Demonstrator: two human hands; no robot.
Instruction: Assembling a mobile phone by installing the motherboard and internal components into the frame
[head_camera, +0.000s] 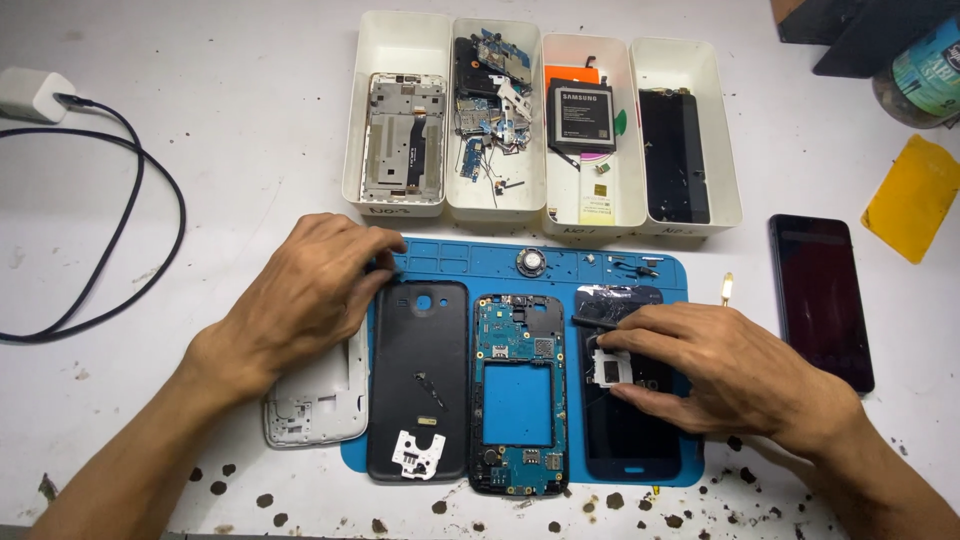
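My left hand (305, 295) rests fingers-down at the top left corner of the blue work mat (470, 262), over a white phone frame (318, 405) and beside a black back cover (420, 375). A small white bracket (418, 455) lies on that cover. A phone mid-frame with a blue circuit board (520, 395) lies in the mat's middle. My right hand (715, 365) pinches a small white part (610, 368) above a black screen panel (625, 440), with a thin black tool (595, 323) under its index finger.
Four white trays (395, 195) at the back hold a metal frame, loose boards, a battery (582, 117) and a dark panel. A dark phone (822, 300) and yellow card (912, 198) lie right. A white charger (32, 95) with black cable lies left.
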